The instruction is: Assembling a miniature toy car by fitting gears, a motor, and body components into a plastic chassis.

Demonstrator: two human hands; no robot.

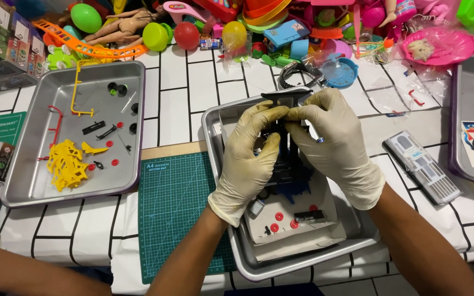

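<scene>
A black plastic model part (284, 143) sits pinched between both gloved hands, held just above the middle tray (218, 118) that lies directly under them. In the head view, the left hand (250, 156) curls its fingers around the near side of the part with the thumb pressing toward the top, while the right hand (336, 143) closes over it from the other side, so that the fingertips of the two hands meet at the part's upper edge; most of the part is hidden behind the gloves, so I cannot tell exactly how its pieces join. Below the wrists, inside the same tray, small red wheels (279, 216) and a blue piece (297, 189) lie loose on a sheet of white card (325, 230). Left of the left hand are a green cutting mat (176, 208) and, further out, a second tray (34, 137) with yellow parts (67, 164). Right of the right hand lies a grey tool case (422, 167), and beyond the fingertips a heap of bright toys (237, 27). The risk, as I judge it, is that hard squeezing snaps a thin tab or pops a small piece out, and it would be hard to find among the loose bits or the toys.
</scene>
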